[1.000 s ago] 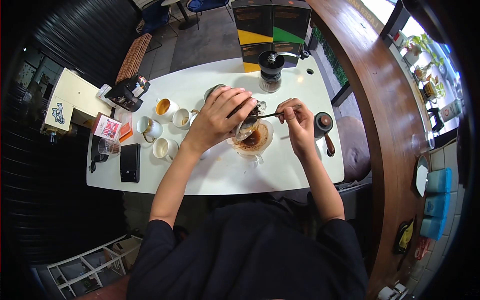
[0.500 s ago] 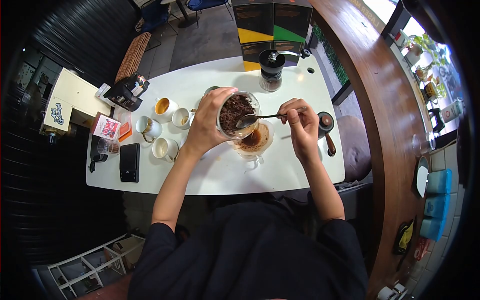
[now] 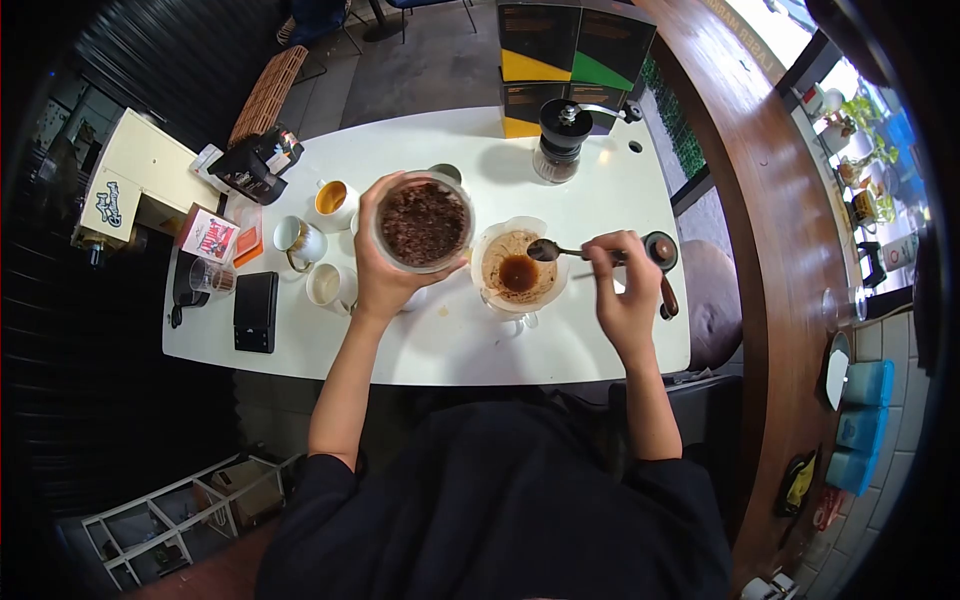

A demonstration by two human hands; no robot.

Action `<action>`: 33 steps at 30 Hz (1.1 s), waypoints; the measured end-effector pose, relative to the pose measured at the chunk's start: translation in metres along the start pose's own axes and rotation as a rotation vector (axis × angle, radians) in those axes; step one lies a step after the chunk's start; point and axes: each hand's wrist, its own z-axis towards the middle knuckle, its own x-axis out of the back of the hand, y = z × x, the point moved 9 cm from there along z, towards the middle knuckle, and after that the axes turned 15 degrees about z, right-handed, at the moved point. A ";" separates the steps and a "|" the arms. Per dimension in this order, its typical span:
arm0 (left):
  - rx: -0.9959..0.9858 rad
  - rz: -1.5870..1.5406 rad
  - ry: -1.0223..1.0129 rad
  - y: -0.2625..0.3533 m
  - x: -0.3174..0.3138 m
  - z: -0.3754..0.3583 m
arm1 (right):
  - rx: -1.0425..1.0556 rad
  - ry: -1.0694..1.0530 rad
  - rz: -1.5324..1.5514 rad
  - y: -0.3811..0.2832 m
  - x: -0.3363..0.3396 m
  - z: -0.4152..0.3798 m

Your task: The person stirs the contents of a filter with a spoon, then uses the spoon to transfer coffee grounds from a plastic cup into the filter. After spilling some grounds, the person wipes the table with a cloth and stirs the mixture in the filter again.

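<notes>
My left hand (image 3: 380,285) is wrapped round a clear cup (image 3: 470,225) of dark brown, crumbly coffee grounds (image 3: 424,222), raised above the table with its mouth facing me. Pinched in my right hand (image 3: 622,290) is a metal spoon (image 3: 544,250), its bowl over the right part of a paper coffee filter (image 3: 497,255). Brown stains cover the filter's wall, and dark liquid (image 3: 518,273) sits at its bottom. A clear handle (image 3: 528,320) sticks out below the filter.
White mugs (image 3: 325,287) stand left of the cup, beside a black scale (image 3: 256,312). Behind are a hand coffee grinder (image 3: 560,140) and dark display boxes (image 3: 575,60). At right lies a dark pot with a wooden handle (image 3: 668,297). A black bag (image 3: 257,165) stands back left.
The cup of grounds has moved left, away from above the filter, and tipped more toward the camera. The spoon has left the cup and moved right, over the filter.
</notes>
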 end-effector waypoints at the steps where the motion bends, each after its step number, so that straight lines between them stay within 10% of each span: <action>1: 0.041 -0.021 0.041 -0.007 0.009 -0.005 | 0.020 -0.052 -0.041 -0.005 -0.010 0.001; 11: 0.257 -0.115 0.325 -0.045 0.122 -0.082 | 0.054 -0.160 -0.265 -0.001 -0.049 -0.012; 33: 0.316 -0.076 0.486 -0.180 0.326 -0.153 | -0.065 0.282 -0.454 0.040 -0.026 -0.051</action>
